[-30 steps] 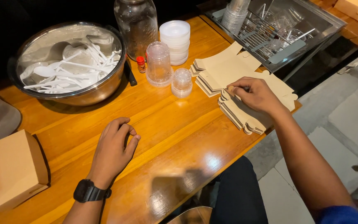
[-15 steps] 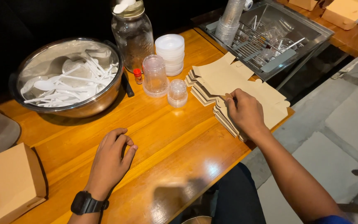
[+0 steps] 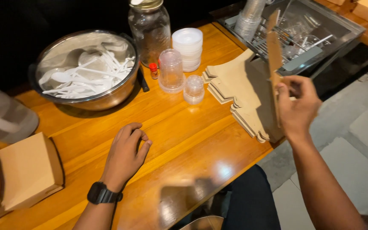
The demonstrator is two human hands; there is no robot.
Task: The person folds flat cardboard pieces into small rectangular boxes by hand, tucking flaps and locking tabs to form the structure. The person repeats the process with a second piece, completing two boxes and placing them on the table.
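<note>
The right hand (image 3: 297, 108) is pinching a flat brown cardboard box blank (image 3: 273, 55), lifting it edge-on above the stack of brown cardboard blanks (image 3: 239, 91) at the wooden tabletop's (image 3: 184, 132) right edge. The left hand (image 3: 124, 155) is resting loosely curled, empty, near the front edge.

A food stall's packing station is indicated by what is laid out on the wooden table (image 3: 179, 127): a steel bowl (image 3: 86, 70) filled with white plastic spoons (image 3: 81, 79), stacked flat cardboard box blanks (image 3: 239, 89), small clear sauce cups (image 3: 193, 88), white lids (image 3: 187, 47) and a folded takeaway box (image 3: 28, 170).
</note>
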